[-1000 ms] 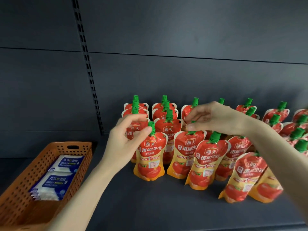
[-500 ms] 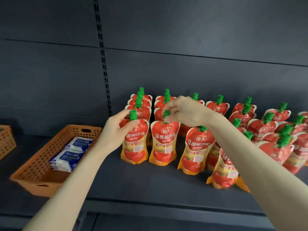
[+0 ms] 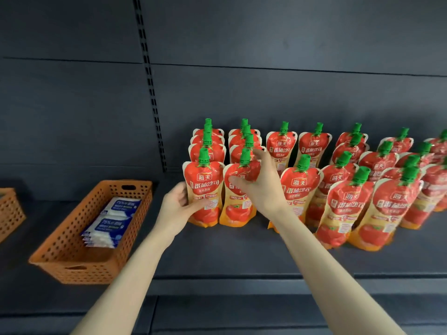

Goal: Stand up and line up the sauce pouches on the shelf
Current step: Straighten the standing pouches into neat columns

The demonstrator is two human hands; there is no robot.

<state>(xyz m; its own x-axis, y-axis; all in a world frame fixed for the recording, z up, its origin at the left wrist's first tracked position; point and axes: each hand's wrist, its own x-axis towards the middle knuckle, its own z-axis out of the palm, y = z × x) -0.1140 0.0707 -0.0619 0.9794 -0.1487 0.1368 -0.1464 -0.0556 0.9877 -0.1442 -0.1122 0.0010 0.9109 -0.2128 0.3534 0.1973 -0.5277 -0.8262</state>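
Observation:
Several red and yellow sauce pouches with green caps stand in rows on the dark shelf (image 3: 217, 252). My left hand (image 3: 177, 209) grips the lower left side of the front-left pouch (image 3: 204, 189), thumb across its front. My right hand (image 3: 260, 187) wraps the upper part of the second front pouch (image 3: 238, 206), just below its green cap (image 3: 245, 157). Both pouches stand upright, side by side at the front of the two left columns. Further right, the front pouches (image 3: 346, 209) stand closer to the shelf edge and lean slightly.
An orange perforated basket (image 3: 72, 262) with blue and white wipe packs (image 3: 111, 221) sits on the shelf to the left. Another orange basket (image 3: 9, 211) shows at the far left edge. A slotted upright (image 3: 152, 93) runs up the dark back wall.
Both hands have slid down from the caps onto the bodies of the two front-left pouches. The camera view has shifted so the pouches sit further right.

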